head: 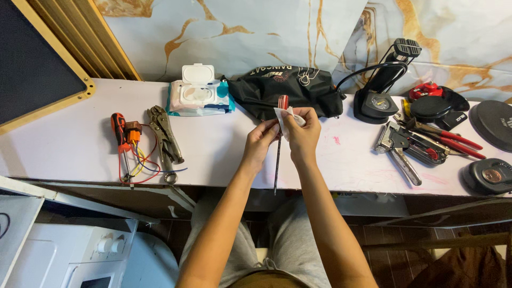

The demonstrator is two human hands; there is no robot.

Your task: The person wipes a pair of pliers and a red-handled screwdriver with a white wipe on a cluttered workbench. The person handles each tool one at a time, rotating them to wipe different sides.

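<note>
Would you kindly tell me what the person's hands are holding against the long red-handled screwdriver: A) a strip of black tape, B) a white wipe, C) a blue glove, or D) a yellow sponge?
B: the right hand presses a crumpled white wipe against the long red-handled screwdriver, while the left hand steadies the shaft.

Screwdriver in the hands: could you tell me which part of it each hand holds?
Right hand grips the screwdriver near its red handle through a white wipe; left hand pinches the shaft just below.

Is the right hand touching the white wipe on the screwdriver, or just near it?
Touching. The head view shows the right hand pinching the white wipe around the screwdriver just below its red handle, with the left hand beside it at the shaft.
</note>
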